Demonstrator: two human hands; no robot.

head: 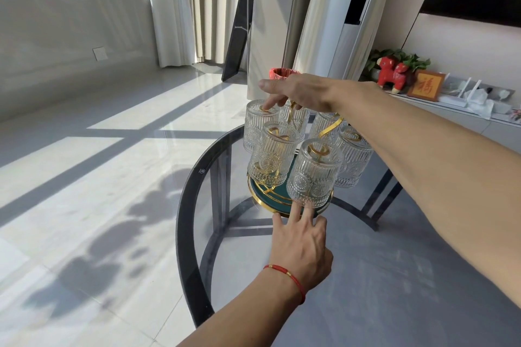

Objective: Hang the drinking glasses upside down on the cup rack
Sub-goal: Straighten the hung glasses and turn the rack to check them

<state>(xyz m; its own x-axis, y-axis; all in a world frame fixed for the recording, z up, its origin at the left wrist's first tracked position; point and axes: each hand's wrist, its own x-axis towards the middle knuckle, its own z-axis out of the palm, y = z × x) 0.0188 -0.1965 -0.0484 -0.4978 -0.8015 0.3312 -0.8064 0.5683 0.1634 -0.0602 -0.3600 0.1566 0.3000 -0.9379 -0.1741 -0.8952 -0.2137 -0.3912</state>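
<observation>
A gold wire cup rack stands on a round green base [260, 196] with a gold rim. Several ribbed clear drinking glasses hang upside down on its arms, the nearest glass [314, 175] in front and another glass [270, 153] to its left. My right hand [296, 91] reaches over the top of the rack, its fingertips resting on the upturned bottom of the far-left glass [255, 128], fingers spread. My left hand [303, 242], with a red string bracelet at the wrist, has its fingertips against the base's front rim under the nearest glass.
The rack stands on a round glass table [186, 205] with a dark rim and dark legs showing through. Tiled floor lies to the left. At the right, a low white shelf [465, 113] holds a red toy animal, a framed plaque and small items.
</observation>
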